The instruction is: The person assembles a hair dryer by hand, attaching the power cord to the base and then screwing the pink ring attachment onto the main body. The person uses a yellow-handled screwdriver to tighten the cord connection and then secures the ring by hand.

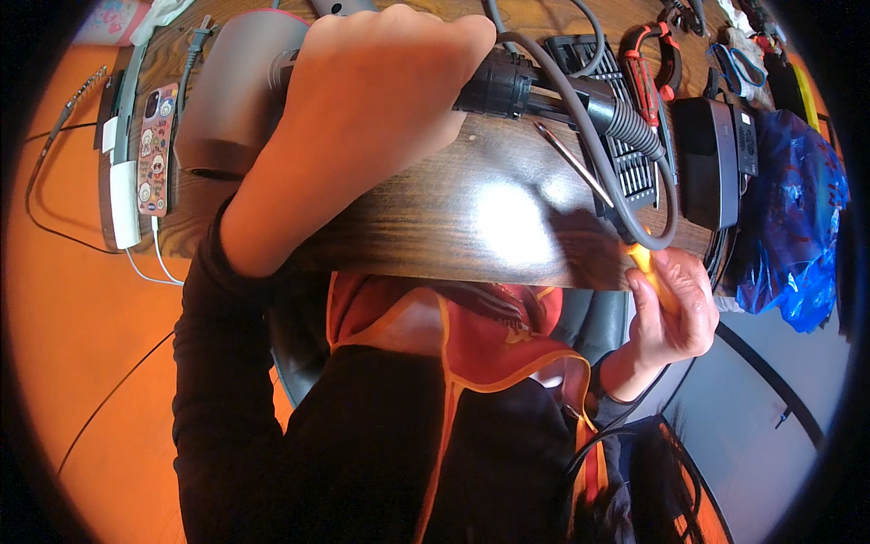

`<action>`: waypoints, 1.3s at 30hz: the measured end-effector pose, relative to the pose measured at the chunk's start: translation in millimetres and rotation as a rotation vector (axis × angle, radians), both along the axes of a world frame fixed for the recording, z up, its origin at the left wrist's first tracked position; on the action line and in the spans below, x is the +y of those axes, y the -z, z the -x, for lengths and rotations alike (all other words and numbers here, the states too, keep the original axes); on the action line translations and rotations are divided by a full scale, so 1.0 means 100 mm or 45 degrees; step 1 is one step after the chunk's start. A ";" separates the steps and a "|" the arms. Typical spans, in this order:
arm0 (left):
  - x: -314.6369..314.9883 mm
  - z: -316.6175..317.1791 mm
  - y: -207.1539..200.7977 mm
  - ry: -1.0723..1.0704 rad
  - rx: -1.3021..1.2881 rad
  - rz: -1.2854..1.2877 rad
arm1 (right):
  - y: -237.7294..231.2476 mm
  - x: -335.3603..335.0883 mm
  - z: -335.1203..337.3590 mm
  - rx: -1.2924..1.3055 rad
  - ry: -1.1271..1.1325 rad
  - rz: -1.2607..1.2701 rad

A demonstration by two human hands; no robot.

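Clasps one corded hair dryer (237, 91) in left hand (381, 77), upper centre; pinches one yellow-handled screwdriver (644, 261) in right hand (684, 308), lower right.

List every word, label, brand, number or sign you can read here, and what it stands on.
Nothing reads clearly enough to quote.
Phone case: small marks, too small.
Blue bag: red print, broken by folds.
Black block: pale print, too small.
Red cloth: lettering, blurred.
Screwdriver, dryer: none discernible.

A black, grey-corded cylindrical device (497, 86) extends sideways, with a yellow-handled screwdriver (643, 260) slanting near it.
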State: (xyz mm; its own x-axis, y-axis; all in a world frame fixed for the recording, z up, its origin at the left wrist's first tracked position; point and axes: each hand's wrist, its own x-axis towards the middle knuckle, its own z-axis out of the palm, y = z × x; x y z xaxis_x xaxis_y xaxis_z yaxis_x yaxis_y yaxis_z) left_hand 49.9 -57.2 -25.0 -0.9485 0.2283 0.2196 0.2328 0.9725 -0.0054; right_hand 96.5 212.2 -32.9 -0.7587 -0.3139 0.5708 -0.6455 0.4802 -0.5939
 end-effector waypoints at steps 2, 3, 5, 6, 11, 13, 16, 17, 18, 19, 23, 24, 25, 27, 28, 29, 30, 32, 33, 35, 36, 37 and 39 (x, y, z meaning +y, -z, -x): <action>0.01 -0.01 -0.02 0.040 0.063 -0.024 | 0.00 -0.01 0.02 -0.012 -0.008 0.008; 0.01 -0.02 -0.02 0.051 0.083 -0.030 | -0.01 -0.01 0.03 -0.018 -0.013 0.010; 0.02 -0.03 -0.03 0.066 0.123 -0.042 | 0.00 -0.02 0.04 -0.025 -0.037 0.010; 0.02 -0.03 -0.03 0.067 0.110 -0.041 | 0.00 -0.02 0.05 -0.025 -0.053 0.008; -0.01 -0.02 -0.04 0.050 -0.009 -0.025 | 0.00 -0.01 0.08 -0.042 -0.055 -0.002; -0.01 -0.02 -0.03 0.077 0.018 -0.029 | 0.00 0.02 0.09 -0.069 -0.074 -0.020; 0.00 -0.02 -0.03 0.111 0.069 0.000 | -0.02 0.07 0.12 -0.197 -0.179 -0.068; -0.01 -0.03 -0.03 0.121 0.090 0.016 | 0.00 0.07 0.13 -0.164 -0.216 -0.115; -0.01 -0.03 -0.04 0.123 0.038 0.023 | 0.00 0.08 0.13 -0.151 -0.237 -0.113; -0.02 -0.04 -0.04 0.126 -0.014 0.030 | 0.00 0.10 0.14 -0.160 -0.231 -0.108; -0.03 -0.05 -0.05 0.177 -0.059 0.002 | 0.01 0.14 0.17 0.156 -0.205 -0.286; -0.04 -0.05 -0.06 0.214 -0.027 0.016 | 0.02 0.14 0.19 0.228 -0.178 -0.299; -0.06 -0.04 -0.08 0.250 0.007 0.029 | 0.04 0.14 0.18 0.307 -0.152 -0.296; -0.08 -0.02 -0.12 0.305 -0.034 -0.040 | 0.09 0.15 0.19 0.437 -0.048 -0.342; -0.09 -0.01 -0.14 0.319 -0.105 -0.127 | 0.13 0.16 0.18 0.503 -0.014 -0.383; -0.11 -0.01 -0.17 0.326 -0.176 -0.181 | 0.15 0.18 0.19 0.511 -0.020 -0.393; -0.13 -0.02 -0.19 0.329 -0.246 -0.235 | 0.15 0.21 0.18 0.522 -0.048 -0.427; -0.17 -0.02 -0.22 0.341 -0.281 -0.243 | 0.16 0.26 0.20 0.421 -0.130 -0.413; -0.18 -0.02 -0.23 0.347 -0.250 -0.239 | 0.16 0.28 0.22 0.405 -0.151 -0.428; -0.18 -0.01 -0.20 0.353 -0.151 -0.217 | 0.09 0.32 0.21 0.250 -0.090 -0.454; -0.19 -0.02 -0.18 0.368 -0.100 -0.224 | 0.05 0.32 0.21 0.116 -0.002 -0.495; -0.20 -0.02 -0.17 0.381 -0.049 -0.231 | 0.00 0.31 0.19 0.034 0.015 -0.515; -0.22 -0.02 -0.14 0.396 0.011 -0.245 | -0.08 0.27 0.20 0.179 -0.068 -0.570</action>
State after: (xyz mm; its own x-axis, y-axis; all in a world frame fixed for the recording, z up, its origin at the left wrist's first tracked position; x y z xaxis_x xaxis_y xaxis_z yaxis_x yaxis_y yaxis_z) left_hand 52.1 -79.0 -11.0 -0.8381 0.4594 0.2944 0.5185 0.8384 0.1678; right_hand 76.1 239.2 -24.7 -0.6597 -0.5892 0.4665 -0.7358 0.6329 -0.2411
